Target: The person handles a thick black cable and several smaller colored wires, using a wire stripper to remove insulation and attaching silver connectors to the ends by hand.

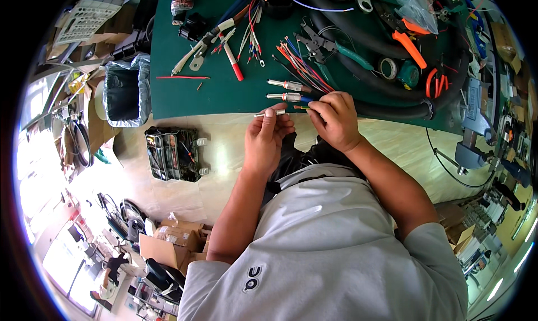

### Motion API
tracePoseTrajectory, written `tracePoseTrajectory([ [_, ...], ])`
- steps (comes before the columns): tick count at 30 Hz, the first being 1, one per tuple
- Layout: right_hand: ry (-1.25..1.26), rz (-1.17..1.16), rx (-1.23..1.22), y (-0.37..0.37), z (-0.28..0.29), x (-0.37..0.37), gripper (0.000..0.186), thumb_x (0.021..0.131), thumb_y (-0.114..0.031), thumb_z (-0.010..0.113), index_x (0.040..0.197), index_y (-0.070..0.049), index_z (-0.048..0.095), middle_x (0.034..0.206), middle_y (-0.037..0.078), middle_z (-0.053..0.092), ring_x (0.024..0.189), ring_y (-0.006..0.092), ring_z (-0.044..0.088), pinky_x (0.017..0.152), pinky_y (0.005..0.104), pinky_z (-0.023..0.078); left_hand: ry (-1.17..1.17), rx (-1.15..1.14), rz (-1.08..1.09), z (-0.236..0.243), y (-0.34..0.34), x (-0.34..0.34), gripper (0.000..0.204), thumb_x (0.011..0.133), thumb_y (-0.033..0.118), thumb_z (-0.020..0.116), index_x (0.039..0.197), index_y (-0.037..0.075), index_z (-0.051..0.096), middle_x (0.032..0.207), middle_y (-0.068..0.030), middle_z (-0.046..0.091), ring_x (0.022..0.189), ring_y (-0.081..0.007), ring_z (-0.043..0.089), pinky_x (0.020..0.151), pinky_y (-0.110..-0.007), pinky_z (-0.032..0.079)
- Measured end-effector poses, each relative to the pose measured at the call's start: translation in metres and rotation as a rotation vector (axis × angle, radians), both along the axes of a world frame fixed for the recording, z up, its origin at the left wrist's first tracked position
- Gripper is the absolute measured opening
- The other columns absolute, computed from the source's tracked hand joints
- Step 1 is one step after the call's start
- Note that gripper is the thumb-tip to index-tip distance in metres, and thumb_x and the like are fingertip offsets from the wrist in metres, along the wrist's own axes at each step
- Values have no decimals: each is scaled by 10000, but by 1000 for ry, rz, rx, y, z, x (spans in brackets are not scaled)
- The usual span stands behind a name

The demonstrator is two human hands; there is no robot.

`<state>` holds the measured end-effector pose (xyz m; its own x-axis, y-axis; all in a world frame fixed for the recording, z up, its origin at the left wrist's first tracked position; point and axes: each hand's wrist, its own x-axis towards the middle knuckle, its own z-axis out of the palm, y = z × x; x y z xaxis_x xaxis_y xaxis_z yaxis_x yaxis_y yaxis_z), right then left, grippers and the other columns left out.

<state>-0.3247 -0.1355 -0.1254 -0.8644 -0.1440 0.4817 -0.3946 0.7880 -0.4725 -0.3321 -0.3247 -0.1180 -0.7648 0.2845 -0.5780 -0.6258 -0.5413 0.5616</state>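
Observation:
Just off the front edge of the green table, my left hand [264, 139] pinches a small silver metal pin contact [279, 113] between thumb and fingers. Close by on the right, my right hand [340, 120] is closed on a wire [303, 107] whose green and orange-looking end points toward the contact, a small gap apart. Two cables with metal pin contacts [289, 97] fitted on their ends lie just beyond my hands. A fan of thin coloured wires [305, 66] spreads out behind them. The thick black cable [386, 109] runs off to the right along the table edge.
On the green table [185, 99] lie wire strippers [318, 43], orange-handled pliers [412, 49], tape rolls [388, 68], a red-tipped marker-like stick [232, 63] and crimped wires. A blue-grey vise [478, 116] stands right. A lined bin [126, 91] and toolbox [172, 154] are left.

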Motion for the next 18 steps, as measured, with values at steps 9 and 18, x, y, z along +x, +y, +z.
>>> tracePoseTrajectory([
  [9, -14, 15, 32, 1, 1, 0, 228, 728, -102, 750, 927, -119, 642, 875, 5, 558, 853, 228, 552, 754, 367, 434, 14, 104, -12, -4, 8, -2, 344, 1028, 278, 476, 1180, -14, 578, 923, -52, 625, 843, -149, 607, 778, -297, 517],
  [18, -30, 20, 60, 3, 0, 1, 217, 732, -118, 737, 926, -130, 639, 884, -1, 558, 871, 222, 551, 775, 368, 440, 14, 107, -59, -5, 8, -5, 345, 1034, 279, 458, 1191, -9, 565, 926, -46, 612, 850, -149, 592, 788, -303, 504],
])
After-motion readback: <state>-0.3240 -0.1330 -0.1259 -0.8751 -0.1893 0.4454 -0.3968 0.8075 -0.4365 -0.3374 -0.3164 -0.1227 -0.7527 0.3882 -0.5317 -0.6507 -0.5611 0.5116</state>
